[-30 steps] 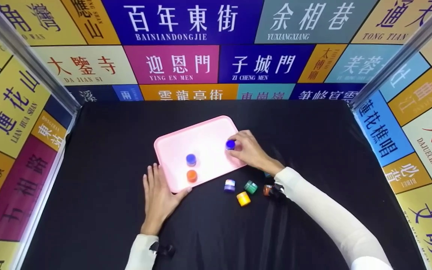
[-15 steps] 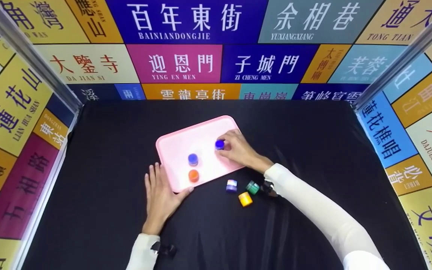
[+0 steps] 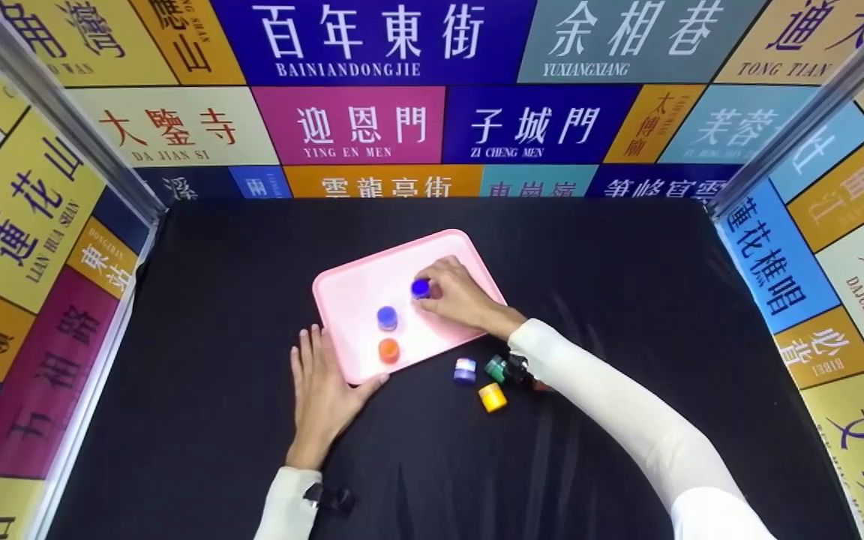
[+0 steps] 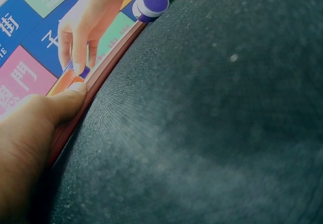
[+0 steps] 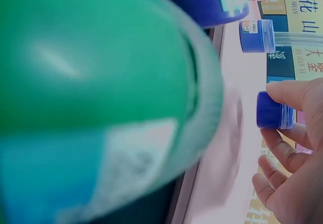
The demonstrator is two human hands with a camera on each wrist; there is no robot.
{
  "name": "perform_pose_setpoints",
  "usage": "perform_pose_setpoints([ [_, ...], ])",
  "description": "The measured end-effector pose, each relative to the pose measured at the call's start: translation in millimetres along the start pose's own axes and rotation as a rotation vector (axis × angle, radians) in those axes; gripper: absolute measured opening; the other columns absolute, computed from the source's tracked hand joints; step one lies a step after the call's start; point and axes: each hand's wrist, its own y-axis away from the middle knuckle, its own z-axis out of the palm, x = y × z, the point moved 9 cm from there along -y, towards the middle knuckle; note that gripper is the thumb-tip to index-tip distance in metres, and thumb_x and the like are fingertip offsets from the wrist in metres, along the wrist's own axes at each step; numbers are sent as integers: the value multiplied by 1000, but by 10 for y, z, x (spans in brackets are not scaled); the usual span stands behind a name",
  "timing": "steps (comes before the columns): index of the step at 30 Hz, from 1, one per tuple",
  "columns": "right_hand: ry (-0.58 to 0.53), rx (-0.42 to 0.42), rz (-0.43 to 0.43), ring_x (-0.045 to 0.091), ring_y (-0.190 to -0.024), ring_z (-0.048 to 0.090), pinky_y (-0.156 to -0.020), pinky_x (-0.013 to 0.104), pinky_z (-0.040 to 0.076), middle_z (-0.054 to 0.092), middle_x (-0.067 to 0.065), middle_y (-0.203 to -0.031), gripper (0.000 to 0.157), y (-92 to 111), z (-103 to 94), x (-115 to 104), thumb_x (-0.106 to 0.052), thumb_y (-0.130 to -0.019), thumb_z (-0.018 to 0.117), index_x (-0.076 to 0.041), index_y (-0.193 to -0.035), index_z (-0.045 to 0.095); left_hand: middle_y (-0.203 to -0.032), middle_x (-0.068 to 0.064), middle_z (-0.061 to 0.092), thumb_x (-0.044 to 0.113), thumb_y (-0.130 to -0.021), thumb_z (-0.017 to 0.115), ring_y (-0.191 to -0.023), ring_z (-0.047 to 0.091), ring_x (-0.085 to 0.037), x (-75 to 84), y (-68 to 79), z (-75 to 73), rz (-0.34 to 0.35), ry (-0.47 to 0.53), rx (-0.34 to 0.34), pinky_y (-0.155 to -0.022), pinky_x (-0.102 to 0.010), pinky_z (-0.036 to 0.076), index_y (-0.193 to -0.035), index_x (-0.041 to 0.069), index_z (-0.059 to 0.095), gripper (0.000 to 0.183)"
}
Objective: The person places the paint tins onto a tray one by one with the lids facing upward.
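Observation:
Over the pink tray (image 3: 361, 289), my right hand (image 3: 456, 292) pinches a small dark blue paint jar (image 3: 421, 289) between thumb and fingers; the right wrist view shows the same blue jar (image 5: 269, 110) from the side. Whether it touches the tray, I cannot tell. To its left stand a lighter blue paint jar (image 3: 387, 318) and, nearer the front edge, an orange paint jar (image 3: 388, 350). My left hand (image 3: 319, 401) lies at the tray's near left corner with straight fingers along the side and the thumb by the front edge.
Off the tray, on the black cloth, lie a purple paint jar (image 3: 465, 371), a yellow one (image 3: 492, 397) and a green one (image 3: 496, 367), partly behind the right wrist's camera. That green jar (image 5: 91, 82) fills much of the right wrist view. Printed panels (image 3: 349, 124) wall the table.
My right hand has moved left over the tray with the dark blue paint jar, closer to the lighter blue one. The left hand stays at the tray's corner.

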Motion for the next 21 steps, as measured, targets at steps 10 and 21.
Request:
perform_pose_setpoints([
  [10, -14, -15, 2, 34, -120, 58, -111, 46, 44, 76, 14, -110, 32, -126, 123, -5, -16, -92, 86, -2, -119, 79, -174, -37, 27, 73, -82, 83, -167, 14, -52, 2, -2, 2, 2, -3, 2, -135, -63, 3, -168, -10, 26, 133],
  [21, -11, -39, -30, 36, -120, 58, -111, 48, 44, 76, 16, -111, 34, -182, 255, -80, -16, -90, 86, -1, -120, 79, -172, -38, 30, 74, -82, 82, -166, 17, -52, 6, -1, -6, 11, -7, 17, -135, -64, 6, -167, -11, 29, 132],
])
